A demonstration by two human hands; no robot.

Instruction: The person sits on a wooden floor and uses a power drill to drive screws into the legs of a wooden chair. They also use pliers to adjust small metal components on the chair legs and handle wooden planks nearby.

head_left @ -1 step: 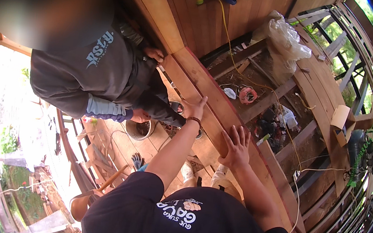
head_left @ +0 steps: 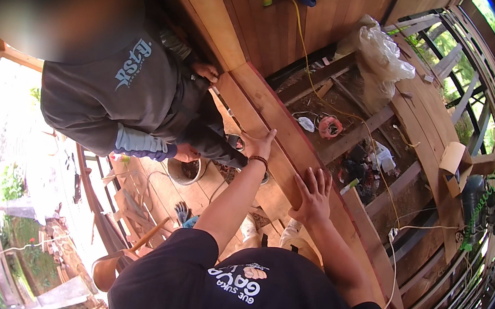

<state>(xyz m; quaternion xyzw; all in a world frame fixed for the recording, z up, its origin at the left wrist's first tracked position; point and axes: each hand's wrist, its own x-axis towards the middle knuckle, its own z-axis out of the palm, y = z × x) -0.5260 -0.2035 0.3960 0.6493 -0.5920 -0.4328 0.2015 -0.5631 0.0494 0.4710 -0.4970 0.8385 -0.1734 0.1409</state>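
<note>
left hand (head_left: 259, 146): flat on the long curved wooden plank (head_left: 296, 154), palm down, fingers spread open, gripping nothing; dark band at the wrist
right hand (head_left: 314, 197): flat on same plank, lower down its length, near the left hand but apart; fingers splayed open, nothing held
plank: reddish-brown, runs diagonally from upper left to lower right, set on edge of open floor framing, both hands pressing its top face
co-worker: person in grey hooded top (head_left: 123, 94), crouched at left beside the plank
co-worker's hands: one hand (head_left: 207, 72) on the plank's upper end, other hand (head_left: 185, 153) low, just beside a round metal bowl (head_left: 184, 172); grip of either cannot tell
yellow cable (head_left: 300, 38): trails across floorboards and down past the joists
plastic bag (head_left: 378, 53): white, crumpled, on the framing at upper right
orange cord reel (head_left: 329, 127): lying between joists, right of the plank
green power tool (head_left: 477, 202): far right, on the boards
</note>
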